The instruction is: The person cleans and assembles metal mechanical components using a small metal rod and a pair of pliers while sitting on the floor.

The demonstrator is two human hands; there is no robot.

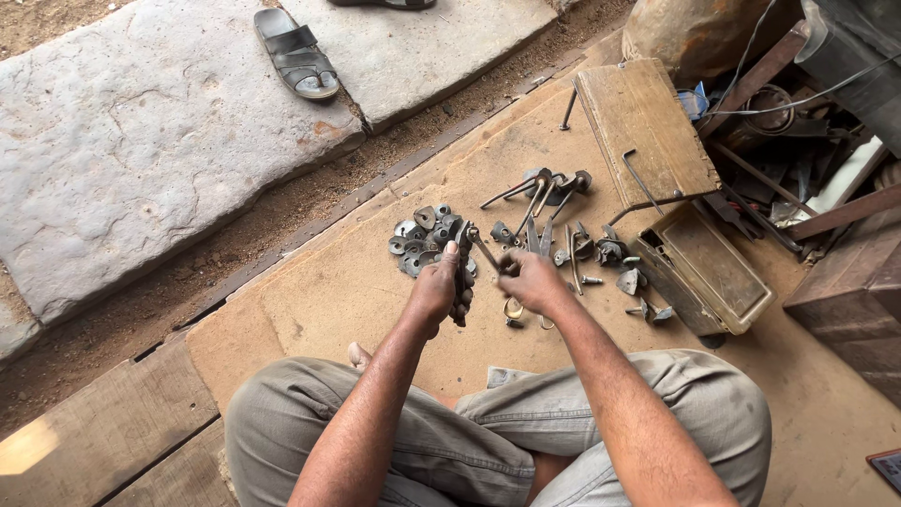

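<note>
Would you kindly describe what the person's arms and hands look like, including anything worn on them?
Both forearms are bare with no sleeves in view. The left hand and right hand wear no gloves, and no watch, ring or bracelet can be made out. The lap below them is in grey-beige trousers.

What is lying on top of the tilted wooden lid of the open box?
On the wooden lid lies a bent metal rod. The rest of the lid's face looks bare; whatever is beneath the lid is hidden.
</note>
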